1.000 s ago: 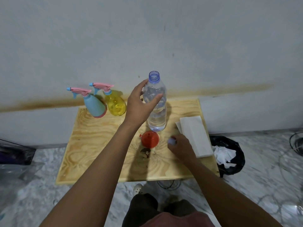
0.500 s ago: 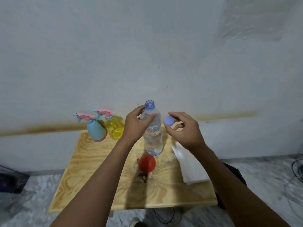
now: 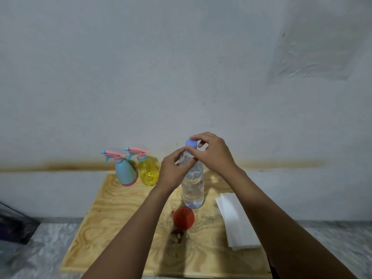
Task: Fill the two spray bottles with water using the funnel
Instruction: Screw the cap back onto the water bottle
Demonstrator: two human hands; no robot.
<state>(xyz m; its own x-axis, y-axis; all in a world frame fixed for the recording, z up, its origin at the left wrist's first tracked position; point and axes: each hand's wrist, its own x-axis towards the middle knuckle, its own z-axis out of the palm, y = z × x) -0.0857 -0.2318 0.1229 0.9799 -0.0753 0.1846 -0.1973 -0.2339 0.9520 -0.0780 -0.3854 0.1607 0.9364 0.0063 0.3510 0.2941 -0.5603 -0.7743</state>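
Observation:
A clear water bottle stands upright on the wooden table. My left hand grips its upper part. My right hand pinches the blue cap, which sits on the bottle's mouth. A blue spray bottle and a yellow spray bottle, both with pink trigger heads fitted, stand side by side at the back left. The red funnel lies on the table just in front of the water bottle.
A stack of white paper or cloth lies at the table's right side. The table stands against a grey wall. A dark object sits on the marble floor at the left.
My right hand picked the blue cap up from the table, carried it to the bottle's mouth and set it on top. The left hand has kept hold of the bottle. The camera tilted upward.

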